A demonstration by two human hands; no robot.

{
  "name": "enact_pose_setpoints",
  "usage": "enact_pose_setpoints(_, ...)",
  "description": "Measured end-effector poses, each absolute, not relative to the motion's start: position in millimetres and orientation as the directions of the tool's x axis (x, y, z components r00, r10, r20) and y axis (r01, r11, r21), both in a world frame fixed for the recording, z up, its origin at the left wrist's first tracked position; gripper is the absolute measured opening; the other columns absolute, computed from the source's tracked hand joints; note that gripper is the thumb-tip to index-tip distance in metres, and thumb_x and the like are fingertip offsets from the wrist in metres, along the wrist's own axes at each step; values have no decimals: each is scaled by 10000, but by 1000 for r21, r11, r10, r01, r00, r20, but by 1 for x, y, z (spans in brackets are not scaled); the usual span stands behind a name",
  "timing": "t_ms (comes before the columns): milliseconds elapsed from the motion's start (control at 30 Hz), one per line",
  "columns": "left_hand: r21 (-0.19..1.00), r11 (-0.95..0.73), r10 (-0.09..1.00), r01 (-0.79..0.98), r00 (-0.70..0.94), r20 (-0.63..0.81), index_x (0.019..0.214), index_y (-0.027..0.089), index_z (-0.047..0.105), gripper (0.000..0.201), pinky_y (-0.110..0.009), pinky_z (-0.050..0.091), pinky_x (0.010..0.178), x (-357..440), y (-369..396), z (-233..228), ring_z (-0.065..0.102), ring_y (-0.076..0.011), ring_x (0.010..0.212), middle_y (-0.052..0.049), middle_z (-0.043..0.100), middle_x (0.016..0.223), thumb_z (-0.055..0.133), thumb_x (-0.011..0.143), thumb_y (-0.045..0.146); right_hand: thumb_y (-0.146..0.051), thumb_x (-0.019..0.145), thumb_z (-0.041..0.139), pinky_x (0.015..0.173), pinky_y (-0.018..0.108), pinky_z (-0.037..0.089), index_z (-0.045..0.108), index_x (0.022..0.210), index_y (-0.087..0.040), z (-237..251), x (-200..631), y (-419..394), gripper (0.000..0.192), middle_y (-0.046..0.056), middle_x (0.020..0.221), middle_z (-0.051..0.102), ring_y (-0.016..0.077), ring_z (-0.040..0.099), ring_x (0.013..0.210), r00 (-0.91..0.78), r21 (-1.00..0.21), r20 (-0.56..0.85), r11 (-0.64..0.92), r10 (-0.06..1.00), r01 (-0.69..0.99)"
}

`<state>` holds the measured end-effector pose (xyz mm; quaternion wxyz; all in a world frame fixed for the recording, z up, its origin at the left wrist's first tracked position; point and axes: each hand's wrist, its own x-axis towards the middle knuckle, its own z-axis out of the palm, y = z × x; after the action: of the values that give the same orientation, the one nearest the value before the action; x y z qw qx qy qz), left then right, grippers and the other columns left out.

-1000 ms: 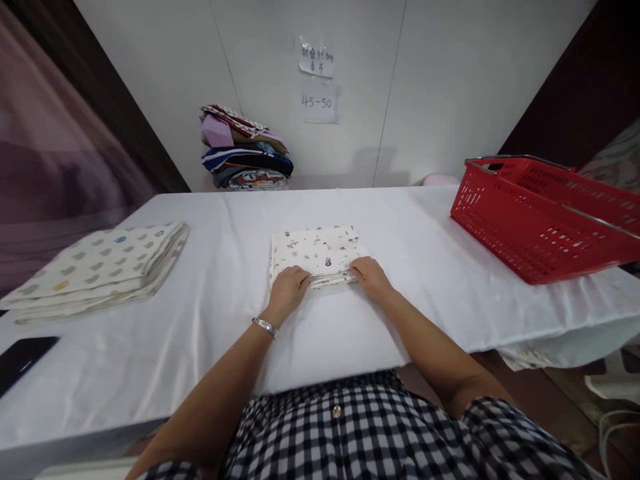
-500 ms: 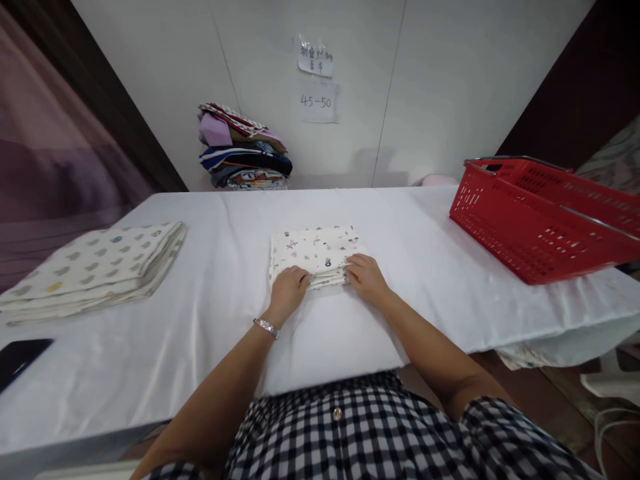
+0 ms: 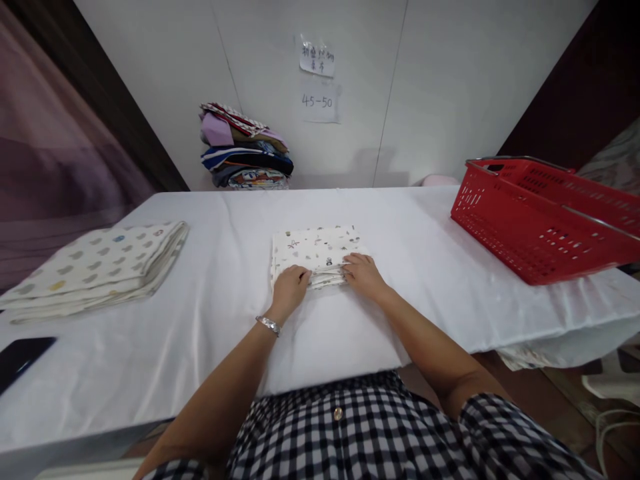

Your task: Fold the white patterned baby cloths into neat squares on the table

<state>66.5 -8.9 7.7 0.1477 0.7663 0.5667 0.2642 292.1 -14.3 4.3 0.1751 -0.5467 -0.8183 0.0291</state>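
Where the fingertips meet the cloth, both hands lie nearly flat, fingers loosely spread and pressing down on the near edge of a small folded cloth rather than closing round it. The left hand rests on the near left corner, a bracelet at its wrist; the right hand covers the near right corner, its fingertips curled slightly over the layered edge. Whether any layer is pinched underneath, I cannot tell.

The cloth is white with small printed figures, folded into a squarish pad, and it lies in the middle of the table, just in front of the person. It looks light, soft and limp, several thin layers that would likely slide apart if lifted by one corner; a grip along the stacked near edge, or both sides at once, would probably keep the fold together.

Farther out, a larger folded cloth with pale spots lies well to the left, a red basket sits at the right, and a pile of coloured fabrics stands against the back wall.
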Motion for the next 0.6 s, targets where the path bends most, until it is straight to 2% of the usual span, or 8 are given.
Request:
enact_pose_setpoints(167, 543, -270, 961, 795, 189, 200, 724, 204, 584, 283, -299, 371, 682, 67, -8, 10, 542, -181, 799, -26, 616, 820, 393, 875, 349, -197, 852, 504, 1000, 427, 274, 684, 947, -214, 0, 293, -16, 204, 58, 1237, 571, 235, 412, 1212, -325, -261, 296, 404, 898, 877)
enact_pose_setpoints(367, 587, -180, 984, 789, 137, 117, 709, 209, 577, 292, -286, 366, 653, 68, -7, 14, 550, -165, 763, -11, 628, 835, 395, 868, 372, -177, 854, 492, 974, 408, 289, 679, 921, -193, 5, 291, -17, 199, 67, 1203, 583, 230, 417, 1197, -359, -201, 270, 417, 893, 886)
enact_pose_setpoints(600, 597, -143, 990, 790, 111, 89, 723, 216, 582, 278, -282, 366, 657, 68, -7, 15, 557, -168, 770, -6, 641, 835, 407, 860, 382, -186, 855, 508, 980, 418, 295, 676, 930, -187, 8, 289, -16, 184, 80, 1209, 577, 240, 416, 1204, -376, -163, 248, 421, 893, 892)
